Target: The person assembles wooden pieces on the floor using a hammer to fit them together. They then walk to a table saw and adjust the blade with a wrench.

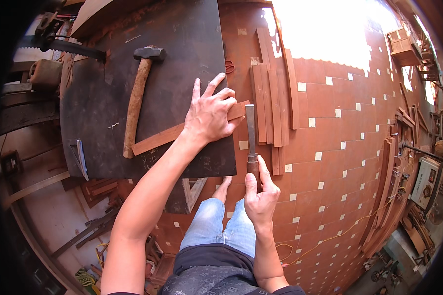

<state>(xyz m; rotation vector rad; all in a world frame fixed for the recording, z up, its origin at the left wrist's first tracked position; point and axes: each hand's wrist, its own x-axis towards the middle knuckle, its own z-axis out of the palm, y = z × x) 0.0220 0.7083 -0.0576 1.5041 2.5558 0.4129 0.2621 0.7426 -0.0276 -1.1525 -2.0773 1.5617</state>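
Wood strip, middle out of sight under left hand

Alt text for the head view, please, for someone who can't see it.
A person's right hand holds a chisel near the end of a wooden strip, which lies under the left hand on a dark worktop. A hammer lies farther left.
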